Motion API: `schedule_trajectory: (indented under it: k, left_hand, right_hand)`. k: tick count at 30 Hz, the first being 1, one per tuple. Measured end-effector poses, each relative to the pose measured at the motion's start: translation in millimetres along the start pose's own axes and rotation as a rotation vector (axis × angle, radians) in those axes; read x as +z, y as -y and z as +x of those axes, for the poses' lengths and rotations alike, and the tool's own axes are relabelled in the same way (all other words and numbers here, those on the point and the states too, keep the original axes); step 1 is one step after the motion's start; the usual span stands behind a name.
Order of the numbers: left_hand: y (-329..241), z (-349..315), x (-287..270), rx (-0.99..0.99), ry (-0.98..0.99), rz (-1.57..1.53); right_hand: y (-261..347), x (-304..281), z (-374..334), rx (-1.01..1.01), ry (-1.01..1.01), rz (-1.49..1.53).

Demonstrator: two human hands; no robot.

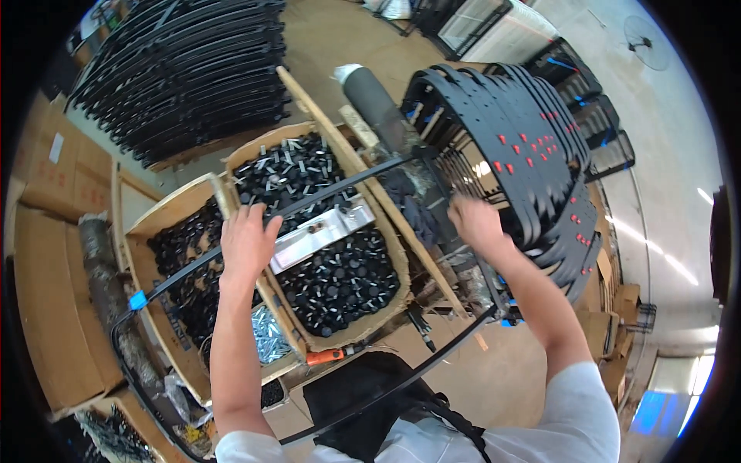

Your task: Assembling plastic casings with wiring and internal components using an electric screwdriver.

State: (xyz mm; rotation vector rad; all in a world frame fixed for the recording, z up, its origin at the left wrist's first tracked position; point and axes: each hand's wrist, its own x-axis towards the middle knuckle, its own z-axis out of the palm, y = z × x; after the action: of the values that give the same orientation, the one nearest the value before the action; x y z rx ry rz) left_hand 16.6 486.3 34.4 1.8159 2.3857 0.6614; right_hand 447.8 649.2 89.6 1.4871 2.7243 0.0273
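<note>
A large black rectangular frame (347, 183) lies across the work area in front of me, its near bar passing close to my body. A blue piece (138, 300) is fixed at its left corner. My left hand (248, 241) is closed around the far bar, above the wooden bins. Beside the frame's right bar is my right hand (477, 224), its curled fingers smeared by motion; whether it grips anything is unclear. Below the far bar, a shiny metal strip (320, 235) with small dark parts on it lies across a bin of black-headed bolts (340, 282).
More black parts fill a left bin (181, 239); silver screws (268, 336) sit in a small compartment. An orange-handled tool (324, 356) lies near the bins. Curved black frames with red plugs (532, 147) are stacked right, others (193, 69) far left. Cardboard boxes (58, 301) stand left.
</note>
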Motion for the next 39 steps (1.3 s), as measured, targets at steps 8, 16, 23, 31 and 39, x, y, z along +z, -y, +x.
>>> schedule_trajectory:
  k: [8,16,23,31,39]
  left_hand:
    - [38.7,-76.3,-62.2,-0.154,-0.215,-0.129]
    - [37.7,-0.6,-40.2,-0.016,-0.209,-0.166]
    - [97.7,107.3,44.8,0.168,0.307,0.353]
    - [105.6,144.9,98.7,0.300,0.512,0.743]
    - [118.2,143.7,99.4,0.325,0.464,0.611]
  right_hand:
    - [-4.5,42.7,158.9,-0.190,0.000,-0.141]
    - [3.1,22.4,188.0,-0.131,0.003,-0.344]
    - [12.0,33.4,191.8,-0.045,0.127,-0.177]
    - [16.5,25.9,182.4,0.079,0.123,-0.089]
    - [24.1,33.4,187.1,0.101,0.179,-0.011]
